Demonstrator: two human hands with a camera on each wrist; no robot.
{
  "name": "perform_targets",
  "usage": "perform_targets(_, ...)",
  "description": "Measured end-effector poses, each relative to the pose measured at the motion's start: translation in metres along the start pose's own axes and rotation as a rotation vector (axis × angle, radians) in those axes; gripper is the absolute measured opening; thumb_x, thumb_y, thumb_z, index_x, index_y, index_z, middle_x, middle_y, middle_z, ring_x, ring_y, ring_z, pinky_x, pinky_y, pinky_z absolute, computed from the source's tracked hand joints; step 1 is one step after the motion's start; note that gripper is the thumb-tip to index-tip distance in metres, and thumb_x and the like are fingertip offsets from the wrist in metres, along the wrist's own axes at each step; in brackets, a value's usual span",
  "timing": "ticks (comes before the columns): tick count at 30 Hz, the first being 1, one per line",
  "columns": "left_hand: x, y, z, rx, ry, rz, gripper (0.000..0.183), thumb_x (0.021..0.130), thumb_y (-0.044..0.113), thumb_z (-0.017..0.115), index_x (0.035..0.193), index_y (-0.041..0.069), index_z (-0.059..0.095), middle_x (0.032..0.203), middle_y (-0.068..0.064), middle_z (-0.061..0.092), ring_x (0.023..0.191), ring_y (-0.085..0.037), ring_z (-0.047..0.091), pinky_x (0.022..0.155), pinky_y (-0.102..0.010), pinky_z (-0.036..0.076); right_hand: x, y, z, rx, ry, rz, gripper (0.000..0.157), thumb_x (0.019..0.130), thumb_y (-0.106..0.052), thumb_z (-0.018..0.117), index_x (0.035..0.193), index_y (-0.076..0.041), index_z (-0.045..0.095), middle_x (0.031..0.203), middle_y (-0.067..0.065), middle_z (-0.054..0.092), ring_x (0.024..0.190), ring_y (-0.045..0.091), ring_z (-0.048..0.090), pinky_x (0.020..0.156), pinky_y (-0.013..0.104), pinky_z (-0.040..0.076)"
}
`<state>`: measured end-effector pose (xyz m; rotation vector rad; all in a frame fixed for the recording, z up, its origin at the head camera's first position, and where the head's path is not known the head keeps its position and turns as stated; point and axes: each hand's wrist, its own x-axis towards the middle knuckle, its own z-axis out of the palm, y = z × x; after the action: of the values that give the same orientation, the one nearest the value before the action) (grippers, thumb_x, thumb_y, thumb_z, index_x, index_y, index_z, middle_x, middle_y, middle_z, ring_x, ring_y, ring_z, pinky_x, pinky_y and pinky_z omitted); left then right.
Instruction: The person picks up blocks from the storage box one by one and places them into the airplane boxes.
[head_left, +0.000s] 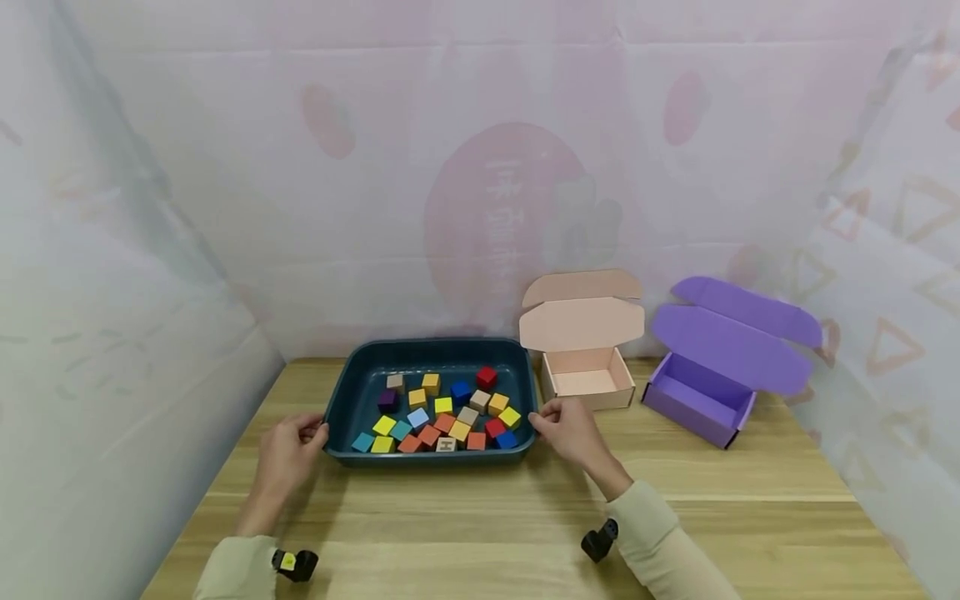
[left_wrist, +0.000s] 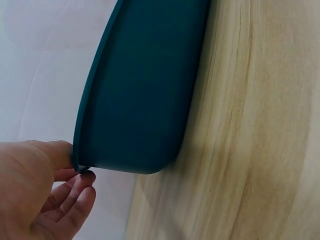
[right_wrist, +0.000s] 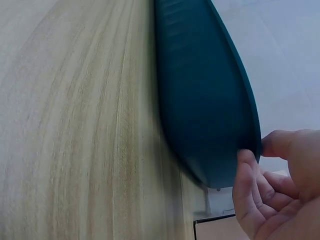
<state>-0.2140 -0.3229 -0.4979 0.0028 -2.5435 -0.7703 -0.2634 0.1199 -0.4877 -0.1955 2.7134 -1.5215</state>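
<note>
A dark teal tray [head_left: 431,459] stands on the wooden table, with several coloured wooden cubes [head_left: 444,425] spread over its floor. My left hand [head_left: 288,457] pinches the tray's rim at its left end. In the left wrist view, the thumb and fingers of that hand [left_wrist: 47,187] meet at the rim's corner. On the opposite end, my right hand [head_left: 573,433] pinches the rim too. The right wrist view has its fingertips [right_wrist: 245,157] under the rim, against the outer wall.
Right of the tray stands an open peach cardboard box [head_left: 592,383], its lid raised. Farther right is an open purple box [head_left: 697,404], turned at an angle. A patterned cloth [head_left: 375,208] hangs behind the table [head_left: 450,533].
</note>
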Motion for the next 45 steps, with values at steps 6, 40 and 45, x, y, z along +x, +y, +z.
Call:
perform_targets(6,0.002,0.000,-0.001,-0.014,-0.007,0.025,0.019,0.093,0.001,0.075,0.109,-0.008,0.078,0.092,-0.017,0.075,0.077,-0.020,0.068,0.063,-0.020,0.054,0.005,0.001,0.000,-0.018,-0.009,-0.019,0.014,0.097,-0.014,0.075,0.086,-0.005,0.076,0.071,0.003,0.068,0.063,0.014,0.060,0.057,0.024,0.052)
perform_targets(40,0.002,0.009,0.000,0.133,-0.096,0.020,0.049,0.096,0.024,0.077,0.127,-0.012,0.067,0.115,-0.027,0.069,0.101,-0.040,0.070,0.087,-0.054,0.062,0.016,0.009,-0.020,-0.083,-0.142,-0.017,0.019,0.101,-0.027,0.072,0.096,-0.010,0.076,0.080,0.006,0.073,0.071,0.015,0.064,0.058,0.024,0.049)
perform_targets(45,0.011,0.011,0.003,0.246,-0.314,0.031,0.108,0.095,0.066,0.066,0.160,-0.012,0.029,0.164,-0.036,0.034,0.147,-0.055,0.039,0.116,-0.075,0.037,0.037,0.010,-0.055,-0.207,-0.050,-0.080,0.029,0.103,-0.029,0.068,0.113,-0.003,0.078,0.098,0.011,0.080,0.086,0.019,0.074,0.076,0.035,0.061)
